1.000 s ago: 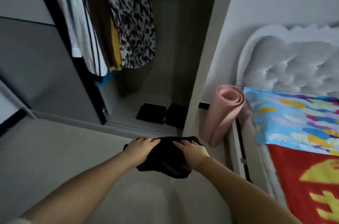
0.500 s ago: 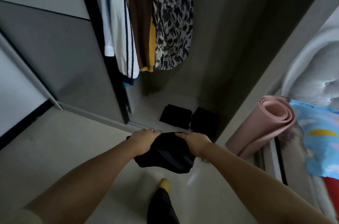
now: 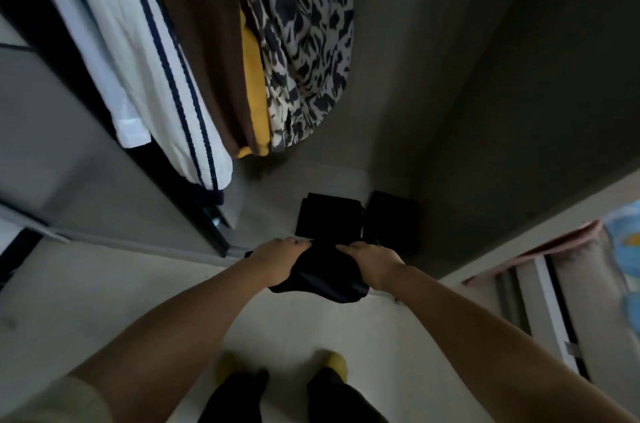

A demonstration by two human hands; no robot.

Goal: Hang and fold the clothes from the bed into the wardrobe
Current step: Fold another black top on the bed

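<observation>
Black folded garment between both hands.

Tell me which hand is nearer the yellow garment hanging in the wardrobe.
Left. The left hand grips the black cloth below the yellow garment; the right hand grips it further right.

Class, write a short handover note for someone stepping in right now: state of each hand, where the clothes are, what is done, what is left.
Left hand and right hand both grip one folded black garment, held above the floor just in front of the open wardrobe.
Done: two folded black items lie side by side on the wardrobe floor; several clothes hang above, among them a patterned dress.
Left: set this garment down inside, probably by the other two. The bed is barely in view.
</observation>
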